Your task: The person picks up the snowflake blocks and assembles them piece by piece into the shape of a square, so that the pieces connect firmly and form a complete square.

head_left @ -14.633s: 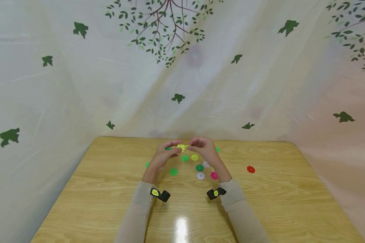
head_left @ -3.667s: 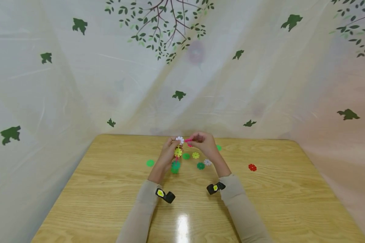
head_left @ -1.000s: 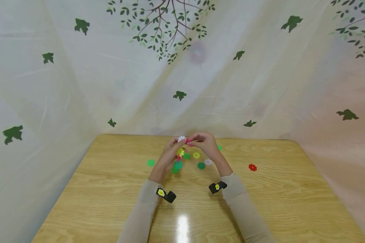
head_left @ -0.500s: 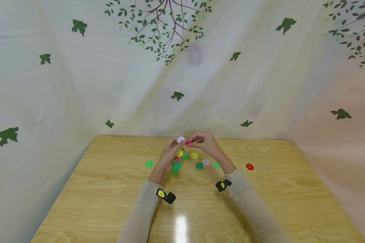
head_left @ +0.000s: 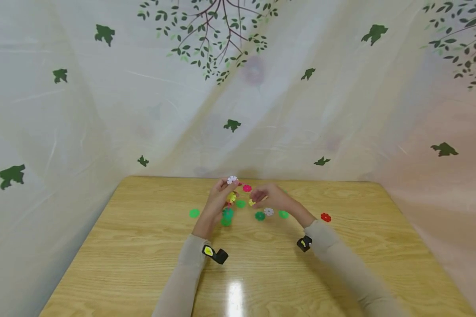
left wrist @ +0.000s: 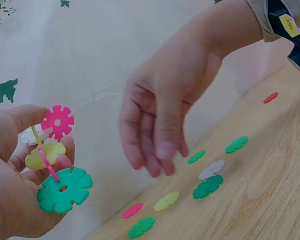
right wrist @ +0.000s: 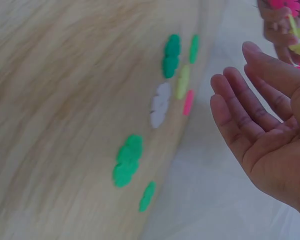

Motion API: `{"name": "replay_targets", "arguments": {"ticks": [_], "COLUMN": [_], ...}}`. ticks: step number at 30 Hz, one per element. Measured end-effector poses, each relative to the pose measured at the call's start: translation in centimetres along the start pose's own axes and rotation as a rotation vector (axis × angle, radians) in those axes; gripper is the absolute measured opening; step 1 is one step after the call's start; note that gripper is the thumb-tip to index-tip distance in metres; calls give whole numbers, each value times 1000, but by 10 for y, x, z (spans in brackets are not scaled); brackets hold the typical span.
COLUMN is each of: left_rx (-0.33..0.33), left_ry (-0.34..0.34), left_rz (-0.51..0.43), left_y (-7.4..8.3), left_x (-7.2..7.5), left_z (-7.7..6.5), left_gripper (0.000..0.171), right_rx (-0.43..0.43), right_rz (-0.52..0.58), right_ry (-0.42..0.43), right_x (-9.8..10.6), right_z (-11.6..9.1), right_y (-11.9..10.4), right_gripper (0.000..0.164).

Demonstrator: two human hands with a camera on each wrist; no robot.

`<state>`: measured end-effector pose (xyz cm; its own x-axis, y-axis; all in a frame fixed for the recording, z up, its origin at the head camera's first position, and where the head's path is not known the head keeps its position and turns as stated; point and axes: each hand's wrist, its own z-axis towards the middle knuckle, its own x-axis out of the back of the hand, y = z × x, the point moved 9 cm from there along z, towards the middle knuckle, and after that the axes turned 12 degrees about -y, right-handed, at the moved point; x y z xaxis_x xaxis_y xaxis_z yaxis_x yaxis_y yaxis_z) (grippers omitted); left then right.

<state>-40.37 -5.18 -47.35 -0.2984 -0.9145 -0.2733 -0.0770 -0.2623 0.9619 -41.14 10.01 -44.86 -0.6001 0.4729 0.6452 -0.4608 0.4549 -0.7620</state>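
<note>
My left hand (head_left: 215, 202) holds a chain of slotted flower-shaped plastic discs, pinched near its top. In the left wrist view the chain shows a pink disc (left wrist: 57, 122), a white disc (left wrist: 29, 136) partly behind fingers, a yellow disc (left wrist: 44, 156), a pink disc seen edge-on (left wrist: 47, 163) and a teal-green disc (left wrist: 65, 191) at the lower end. My right hand (head_left: 277, 198) hovers over the table with loosely bent fingers and holds nothing. In the head view it partly covers a loose yellow disc (head_left: 251, 202); the right wrist view shows its bare palm.
Loose discs lie on the wooden table (head_left: 143, 264): pink (head_left: 247, 188), white (head_left: 269, 211), dark green (head_left: 259, 216), several lighter green ones (head_left: 194, 213) and a red one (head_left: 326, 217) farther right. A patterned cloth (head_left: 174, 110) hangs behind the table's far edge.
Since the oldest frame, a white and a pink disc have left the table and joined the left hand's chain. Within the last half second my right hand let go of the pink disc and moved right and nearer.
</note>
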Motion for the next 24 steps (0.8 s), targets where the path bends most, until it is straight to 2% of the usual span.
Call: {"name": "replay_targets", "arguments": {"ticks": [3, 7, 16, 24], "left_rx": [-1, -6, -24, -19], "left_ry": [4, 3, -15, -19], "left_rz": [0, -16, -37, -6], "left_y": [0, 0, 2, 1], "left_x": [2, 5, 8, 9], "left_z": [0, 0, -1, 0], "left_gripper": [20, 21, 13, 16], "right_rx": [-37, -72, -84, -124], "right_rz": [-25, -42, -131, -173], "right_ry": [-67, -110, -132, -149], "right_x": [-9, -16, -23, -26], "right_z": [-3, -6, -6, -4], "right_y": [10, 20, 24, 25], "right_gripper": [24, 25, 24, 22]}}
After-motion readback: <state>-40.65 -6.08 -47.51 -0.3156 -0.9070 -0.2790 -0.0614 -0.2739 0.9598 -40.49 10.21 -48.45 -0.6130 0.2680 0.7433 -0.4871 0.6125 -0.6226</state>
